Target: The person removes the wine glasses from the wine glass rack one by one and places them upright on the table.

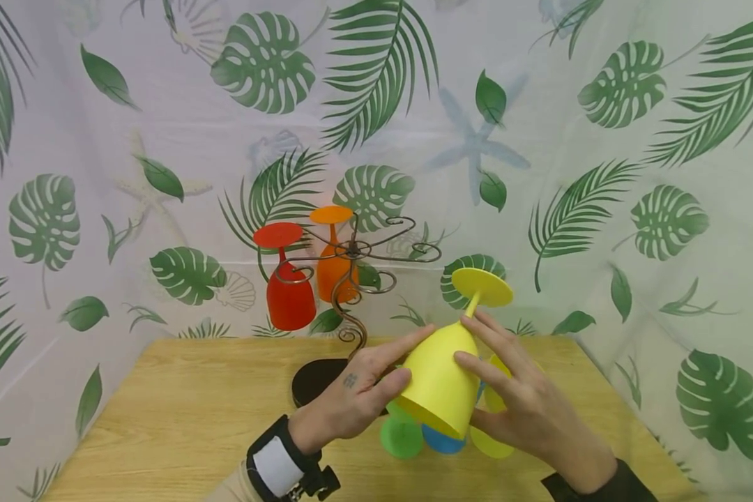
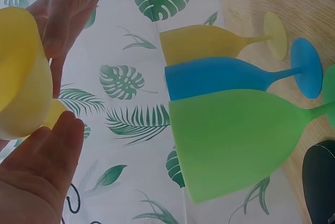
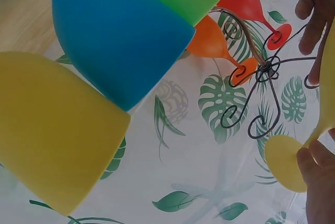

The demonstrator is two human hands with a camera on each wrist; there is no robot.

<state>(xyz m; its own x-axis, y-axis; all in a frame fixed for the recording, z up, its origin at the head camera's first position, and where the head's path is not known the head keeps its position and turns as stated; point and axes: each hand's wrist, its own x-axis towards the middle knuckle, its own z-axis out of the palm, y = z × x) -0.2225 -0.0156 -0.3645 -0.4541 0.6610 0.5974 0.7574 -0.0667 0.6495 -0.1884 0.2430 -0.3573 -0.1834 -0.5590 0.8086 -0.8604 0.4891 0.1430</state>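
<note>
A yellow wine goblet [image 1: 442, 380] is held in the air between both hands, tilted, with its round foot up to the right and its mouth down. My left hand [image 1: 351, 390] holds the bowl near the rim, thumb in front. On the other side, my right hand [image 1: 533, 404] grips the bowl and the start of the stem with its fingers. In the right wrist view the fingertips lie right at the stem above the yellow foot [image 3: 285, 161]. Beyond the goblet stands a metal rack [image 1: 353, 251] with curled arms; a red goblet [image 1: 291, 296] and an orange goblet [image 1: 337, 275] hang from it upside down.
Under the hands, a green goblet [image 2: 235, 137], a blue goblet [image 2: 220, 77] and another yellow goblet [image 2: 201, 43] stand upright close together on the wooden table [image 1: 163, 418]. The rack's black base [image 1: 314, 382] is left of them. A leaf-printed cloth [image 1: 376, 84] hangs behind the table.
</note>
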